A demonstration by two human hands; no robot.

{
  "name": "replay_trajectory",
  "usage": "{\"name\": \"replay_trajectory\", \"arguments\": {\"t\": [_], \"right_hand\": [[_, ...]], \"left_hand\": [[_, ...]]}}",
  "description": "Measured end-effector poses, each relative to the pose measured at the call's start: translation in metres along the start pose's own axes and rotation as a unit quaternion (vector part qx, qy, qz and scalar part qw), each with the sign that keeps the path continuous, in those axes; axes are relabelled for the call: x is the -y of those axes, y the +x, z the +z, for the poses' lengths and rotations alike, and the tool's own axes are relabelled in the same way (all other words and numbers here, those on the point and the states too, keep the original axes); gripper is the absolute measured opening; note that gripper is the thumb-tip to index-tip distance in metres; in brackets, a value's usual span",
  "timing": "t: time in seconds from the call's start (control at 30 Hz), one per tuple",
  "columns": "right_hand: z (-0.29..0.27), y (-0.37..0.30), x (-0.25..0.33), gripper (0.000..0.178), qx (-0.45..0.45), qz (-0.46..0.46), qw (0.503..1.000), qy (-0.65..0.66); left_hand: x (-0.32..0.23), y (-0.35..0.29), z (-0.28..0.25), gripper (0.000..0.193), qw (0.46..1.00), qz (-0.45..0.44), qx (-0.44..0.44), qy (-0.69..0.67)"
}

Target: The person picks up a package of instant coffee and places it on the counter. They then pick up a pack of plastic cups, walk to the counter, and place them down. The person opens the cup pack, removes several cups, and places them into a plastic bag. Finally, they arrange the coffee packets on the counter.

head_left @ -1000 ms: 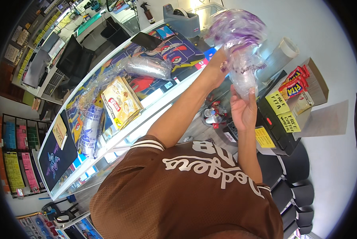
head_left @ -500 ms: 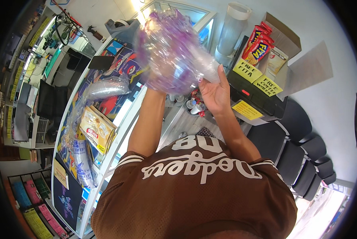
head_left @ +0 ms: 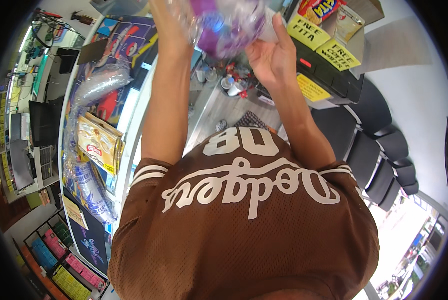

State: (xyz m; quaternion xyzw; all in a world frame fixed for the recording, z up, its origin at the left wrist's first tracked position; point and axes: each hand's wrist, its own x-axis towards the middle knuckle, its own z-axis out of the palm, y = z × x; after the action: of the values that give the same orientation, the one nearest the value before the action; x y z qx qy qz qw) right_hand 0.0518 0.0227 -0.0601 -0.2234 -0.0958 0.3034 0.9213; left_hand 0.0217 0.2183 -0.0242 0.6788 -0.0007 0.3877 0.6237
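A crinkled clear plastic bag with purple print (head_left: 229, 27) is held up at the top of the view, partly cut off by its edge. My left hand (head_left: 173, 32) grips it from the left side; the bag and the picture's edge hide most of those fingers. At the bag's right end a stack of translucent plastic cups (head_left: 269, 29) sticks out. My right hand (head_left: 273, 56) is closed round this stack, thumb upright on the right side and fingertips beneath.
On the left counter lie a bagged cup stack (head_left: 101, 85), yellow-brown packets (head_left: 98, 142) and a blue-printed cup sleeve (head_left: 91, 192). Right of my hand stands a cardboard box of snacks (head_left: 351, 27) on a black unit (head_left: 336, 80). Black chairs (head_left: 371, 145) line the right wall.
The bag, the cups and both hands have moved up toward the top edge, partly leaving the picture. The whole view has shifted, with the counter now farther left and higher.
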Motion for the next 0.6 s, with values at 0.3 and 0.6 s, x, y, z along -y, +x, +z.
{"name": "replay_trajectory", "arguments": {"t": [0.3, 0.6], "right_hand": [[0.002, 0.009, 0.01, 0.046, -0.013, -0.052, 0.997, 0.062], [-0.002, 0.011, -0.005, 0.061, -0.051, -0.07, 0.995, 0.058]], "left_hand": [[-0.033, 0.002, 0.028, 0.041, 0.967, -0.073, 0.001, -0.246], [-0.051, 0.017, 0.041, 0.039, 0.91, -0.087, -0.022, -0.406]]}}
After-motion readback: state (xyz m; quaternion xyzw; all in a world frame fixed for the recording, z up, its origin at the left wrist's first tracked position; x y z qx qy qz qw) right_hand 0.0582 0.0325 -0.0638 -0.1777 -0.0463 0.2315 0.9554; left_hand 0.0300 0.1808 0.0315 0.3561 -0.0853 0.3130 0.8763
